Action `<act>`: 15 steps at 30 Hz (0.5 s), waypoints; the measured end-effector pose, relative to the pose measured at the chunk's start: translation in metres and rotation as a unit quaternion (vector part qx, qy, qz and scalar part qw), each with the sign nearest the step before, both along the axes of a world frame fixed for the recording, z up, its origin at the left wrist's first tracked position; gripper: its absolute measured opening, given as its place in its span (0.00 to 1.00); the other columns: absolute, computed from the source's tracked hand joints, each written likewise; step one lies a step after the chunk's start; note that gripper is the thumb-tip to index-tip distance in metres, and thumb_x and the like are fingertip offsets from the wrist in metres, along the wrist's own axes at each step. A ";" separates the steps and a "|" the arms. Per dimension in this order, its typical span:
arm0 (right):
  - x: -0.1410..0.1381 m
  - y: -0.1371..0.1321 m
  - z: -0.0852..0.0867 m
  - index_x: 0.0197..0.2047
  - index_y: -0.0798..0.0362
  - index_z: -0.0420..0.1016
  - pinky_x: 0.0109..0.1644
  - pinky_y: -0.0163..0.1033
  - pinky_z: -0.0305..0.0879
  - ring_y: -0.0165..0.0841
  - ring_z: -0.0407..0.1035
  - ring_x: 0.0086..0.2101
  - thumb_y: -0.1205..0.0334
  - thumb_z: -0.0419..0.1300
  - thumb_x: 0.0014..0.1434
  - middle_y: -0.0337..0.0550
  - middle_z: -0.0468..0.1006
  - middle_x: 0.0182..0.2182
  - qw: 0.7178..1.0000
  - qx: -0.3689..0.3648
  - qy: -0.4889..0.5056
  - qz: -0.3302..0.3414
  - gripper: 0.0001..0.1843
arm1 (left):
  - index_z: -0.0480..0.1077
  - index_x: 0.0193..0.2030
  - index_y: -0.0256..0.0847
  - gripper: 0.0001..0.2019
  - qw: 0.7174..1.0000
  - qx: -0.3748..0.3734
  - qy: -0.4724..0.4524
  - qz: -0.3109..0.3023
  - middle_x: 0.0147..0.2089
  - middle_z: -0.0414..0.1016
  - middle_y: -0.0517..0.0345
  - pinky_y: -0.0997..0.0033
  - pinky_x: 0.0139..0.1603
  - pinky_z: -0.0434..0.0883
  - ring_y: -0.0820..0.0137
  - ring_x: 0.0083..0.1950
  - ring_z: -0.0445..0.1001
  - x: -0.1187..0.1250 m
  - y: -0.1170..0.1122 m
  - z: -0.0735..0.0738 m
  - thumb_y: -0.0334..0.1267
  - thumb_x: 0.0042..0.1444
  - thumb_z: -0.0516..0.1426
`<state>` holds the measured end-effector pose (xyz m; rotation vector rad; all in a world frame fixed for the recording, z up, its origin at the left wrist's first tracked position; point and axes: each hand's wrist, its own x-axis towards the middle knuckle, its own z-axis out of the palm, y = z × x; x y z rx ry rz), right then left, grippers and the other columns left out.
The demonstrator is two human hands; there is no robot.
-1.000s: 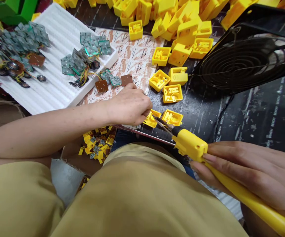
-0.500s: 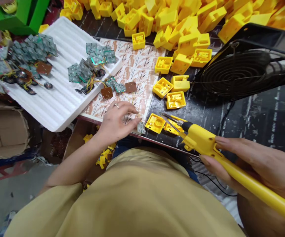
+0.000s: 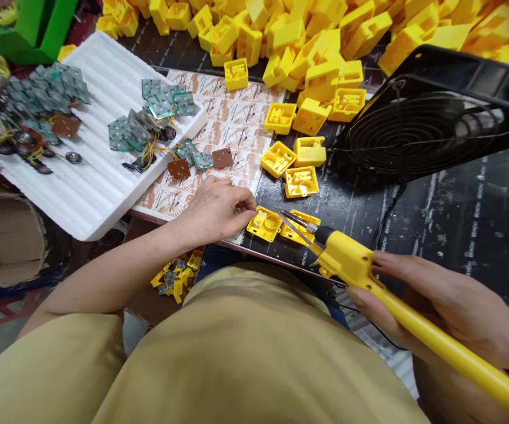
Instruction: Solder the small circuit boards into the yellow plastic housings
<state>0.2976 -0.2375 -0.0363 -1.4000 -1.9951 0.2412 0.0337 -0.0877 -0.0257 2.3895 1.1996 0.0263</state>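
Note:
My left hand [image 3: 221, 209] is closed in a pinch, its fingertips at the left edge of an open yellow plastic case [image 3: 265, 224]. Whatever sits between those fingertips is too small and hidden to make out. Wrapped in my right hand [image 3: 448, 306] is a yellow soldering iron [image 3: 351, 259] with a long handle. Its thin metal tip and a second rod beside it point left, over another yellow case half [image 3: 299, 227]. Several more open cases, one of them this case [image 3: 302, 182], lie just beyond.
Circuit boards with wires and small speakers lie on a white foam tray [image 3: 99, 194] at left. Brown boards [image 3: 179, 170] rest on the patterned sheet [image 3: 240, 135]. A black fan [image 3: 413, 129] stands at right. Yellow cases [image 3: 280, 35] are heaped at the back.
My left hand's fingertips have come together and moved right to the yellow case's edge. The small grey board below them is now hidden. My right hand still holds the soldering iron; the view shifted slightly.

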 end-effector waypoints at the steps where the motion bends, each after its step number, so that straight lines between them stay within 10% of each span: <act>1: 0.001 0.003 -0.002 0.55 0.50 0.70 0.40 0.35 0.78 0.33 0.79 0.35 0.61 0.63 0.66 0.45 0.82 0.37 1.000 0.009 0.015 0.026 0.15 | 0.79 0.38 0.40 0.10 1.000 0.007 -0.005 0.003 0.34 0.82 0.56 0.60 0.50 0.64 0.65 0.39 0.76 0.000 -0.001 -0.001 0.38 0.60 0.56; 8: -0.009 0.012 0.006 0.42 0.53 0.72 0.39 0.31 0.79 0.28 0.78 0.32 0.65 0.60 0.68 0.42 0.80 0.31 0.996 0.001 -0.003 0.089 0.01 | 0.79 0.36 0.40 0.10 0.999 0.037 -0.012 -0.018 0.32 0.81 0.57 0.61 0.48 0.66 0.66 0.37 0.74 -0.001 -0.002 -0.005 0.38 0.59 0.56; 15: -0.018 0.020 0.010 0.41 0.56 0.72 0.40 0.33 0.79 0.30 0.78 0.34 0.72 0.71 0.56 0.41 0.81 0.33 0.987 0.078 -0.023 0.139 0.13 | 0.80 0.35 0.41 0.12 0.993 0.063 0.068 -0.067 0.30 0.80 0.53 0.60 0.44 0.67 0.61 0.37 0.76 0.007 0.005 0.001 0.38 0.57 0.55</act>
